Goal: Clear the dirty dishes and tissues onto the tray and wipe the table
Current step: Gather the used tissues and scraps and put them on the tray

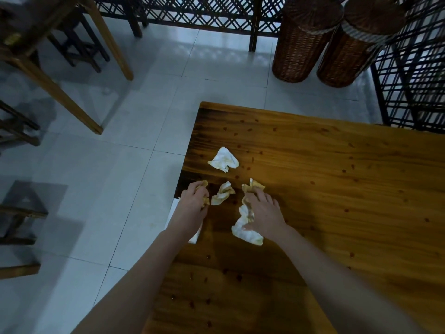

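Observation:
Several crumpled, yellow-stained tissues lie near the left edge of the wooden table (pixel 325 165). My left hand (pixel 193 201) grips one crumpled tissue (pixel 204 186) at the table's edge. My right hand (pixel 263 210) rests on a long stained tissue (pixel 245 227), fingers curled over its upper part. A small tissue (pixel 222 194) lies between my hands. A larger tissue (pixel 224 160) lies further away, apart from both hands. A white flat thing (pixel 195 237) shows under my left wrist at the table edge. No tray or dishes are in view.
Grey tiled floor (pixel 120 165) lies left of the table. Two wicker baskets (pixel 303 44) stand beyond it, beside a dark lattice screen (pixel 414 80). Another table's wooden legs (pixel 55 88) and dark stools (pixel 19 213) stand to the left.

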A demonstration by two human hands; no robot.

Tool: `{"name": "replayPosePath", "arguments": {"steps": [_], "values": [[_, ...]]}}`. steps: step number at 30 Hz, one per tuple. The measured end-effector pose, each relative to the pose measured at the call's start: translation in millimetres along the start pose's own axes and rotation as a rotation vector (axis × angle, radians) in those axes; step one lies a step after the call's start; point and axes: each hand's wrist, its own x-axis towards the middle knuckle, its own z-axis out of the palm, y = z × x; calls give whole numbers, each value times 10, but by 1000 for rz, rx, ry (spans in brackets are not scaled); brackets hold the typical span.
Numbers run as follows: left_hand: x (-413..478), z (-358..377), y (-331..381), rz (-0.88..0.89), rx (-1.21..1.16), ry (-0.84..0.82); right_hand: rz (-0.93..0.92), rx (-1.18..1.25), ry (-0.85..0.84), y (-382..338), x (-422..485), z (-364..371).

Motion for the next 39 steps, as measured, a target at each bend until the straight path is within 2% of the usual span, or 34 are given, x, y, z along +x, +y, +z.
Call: {"name": "replayPosePath", "arguments": {"steps": [4, 12, 18, 23, 31, 39], "values": [[43, 5, -5, 14, -23, -24, 42, 42, 136, -31, -48, 5], [90, 27, 7, 94, -8, -72, 112, 107, 270, -59, -115, -15], [85, 164, 225, 180, 38, -130, 124, 151, 357, 122, -499, -31], [55, 370, 543, 357, 57, -162, 268, 193, 415, 381, -953, -144], [-141, 800, 1381, 590, 121, -301, 427, 223, 509, 1037, -1927, -63], [-655, 1373, 2299, 710, 173, -356, 573, 220, 560, 1730, -2939, 173]]}}
